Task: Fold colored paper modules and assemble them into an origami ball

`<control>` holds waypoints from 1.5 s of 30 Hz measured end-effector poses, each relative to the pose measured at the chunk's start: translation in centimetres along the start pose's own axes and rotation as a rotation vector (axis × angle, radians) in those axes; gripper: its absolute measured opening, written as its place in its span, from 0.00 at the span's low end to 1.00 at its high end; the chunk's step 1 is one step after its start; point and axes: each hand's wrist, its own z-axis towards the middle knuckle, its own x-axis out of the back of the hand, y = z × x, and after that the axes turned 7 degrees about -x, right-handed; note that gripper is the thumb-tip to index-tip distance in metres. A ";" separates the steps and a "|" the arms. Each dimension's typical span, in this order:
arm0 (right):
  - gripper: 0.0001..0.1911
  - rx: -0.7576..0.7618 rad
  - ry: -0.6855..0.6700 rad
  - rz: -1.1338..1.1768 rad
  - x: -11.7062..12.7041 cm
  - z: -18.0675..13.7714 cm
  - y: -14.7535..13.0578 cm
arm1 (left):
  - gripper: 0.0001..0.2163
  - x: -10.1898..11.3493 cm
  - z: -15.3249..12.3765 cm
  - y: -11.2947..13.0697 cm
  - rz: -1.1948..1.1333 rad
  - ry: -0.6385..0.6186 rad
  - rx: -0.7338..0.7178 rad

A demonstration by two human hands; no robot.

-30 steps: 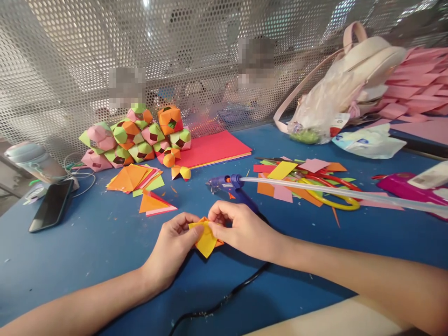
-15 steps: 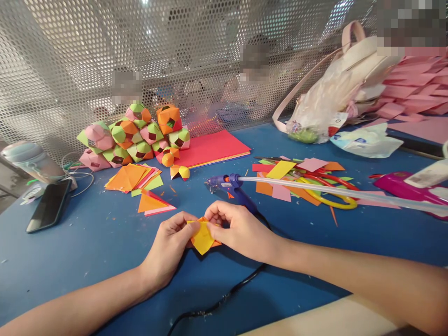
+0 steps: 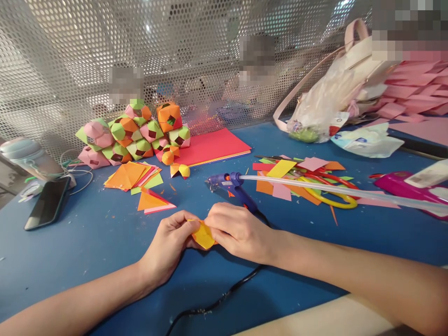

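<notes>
A small folded piece of yellow and orange paper (image 3: 203,235) is held just above the blue table (image 3: 87,242). My left hand (image 3: 168,249) pinches its left side with closed fingers. My right hand (image 3: 238,231) presses on its right side, fingers curled over it. Most of the paper is hidden between the two hands. A blue glue gun (image 3: 233,184) lies just behind my right hand, with a long clear glue stick (image 3: 332,191) running to the right.
A pile of folded paper cubes (image 3: 136,133) and flat paper sheets (image 3: 213,147) sit at the back left. Loose folded triangles (image 3: 140,179), paper scraps and scissors (image 3: 325,189) lie around. A phone (image 3: 47,203) rests far left, a black cord (image 3: 217,303) near me, bags back right.
My hands have closed in on the paper piece and folded it smaller. My right fingers now cover more of it. The view has shifted slightly.
</notes>
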 end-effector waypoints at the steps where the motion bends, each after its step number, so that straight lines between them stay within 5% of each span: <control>1: 0.09 0.004 -0.003 0.006 0.2 0.1 -0.1 | 0.06 0.1 0.0 -0.1 0.019 0.002 -0.006; 4: 0.08 -0.136 -0.034 0.170 0.8 0.5 -0.4 | 0.07 0.2 -0.1 -0.3 0.111 0.011 -0.038; 10: 0.13 -0.772 -0.171 0.690 1.3 1.3 -0.7 | 0.09 0.2 -0.2 -0.1 0.329 0.008 -0.142; 14: 0.12 -0.846 -0.220 0.779 0.9 1.3 -0.3 | 0.09 0.1 -0.2 0.3 0.406 -0.001 -0.187; 27: 0.07 -0.675 -0.221 0.429 1.1 1.0 -0.8 | 0.09 -0.3 -0.3 0.7 0.404 0.015 -0.130; 39: 0.09 0.007 0.060 -0.222 -0.4 -0.2 -0.1 | 0.05 -0.1 -0.2 0.4 0.332 -0.004 -0.107; 45: 0.09 0.075 0.087 -0.320 -0.7 -0.1 0.1 | 0.06 -0.1 -0.4 0.5 0.492 -0.023 -0.141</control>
